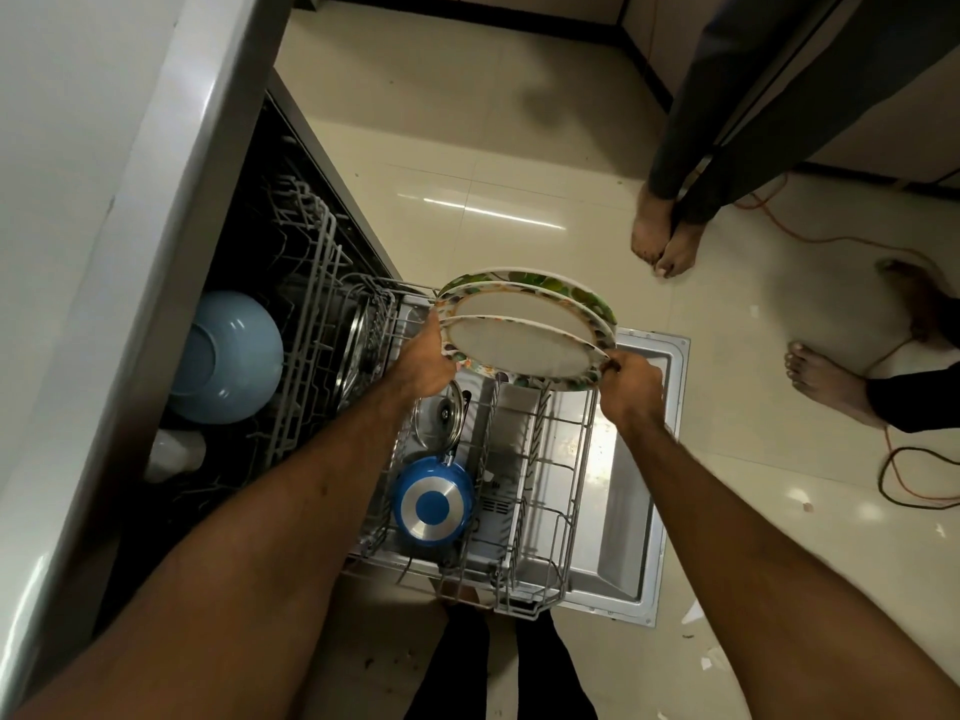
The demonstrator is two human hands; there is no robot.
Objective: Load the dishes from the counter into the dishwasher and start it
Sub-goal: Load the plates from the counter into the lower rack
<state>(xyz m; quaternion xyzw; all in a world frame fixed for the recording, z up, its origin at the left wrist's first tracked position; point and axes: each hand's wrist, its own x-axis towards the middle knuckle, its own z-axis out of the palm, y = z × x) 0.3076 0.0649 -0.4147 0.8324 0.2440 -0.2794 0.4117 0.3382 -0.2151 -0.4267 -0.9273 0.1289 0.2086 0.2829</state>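
Both hands are closed on a pair of flower-rimmed plates (519, 348) held on edge above the pulled-out lower rack (563, 459). The left hand (423, 358) grips their left rims and the right hand (631, 381) pinches the right rim. A blue pan (434, 506) and a glass lid (441, 413) sit in the rack below.

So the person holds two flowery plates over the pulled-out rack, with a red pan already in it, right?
Not quite: the pan in the rack is blue, not red, as the head view shows. The left hand and right hand do hold two flowery plates over it.
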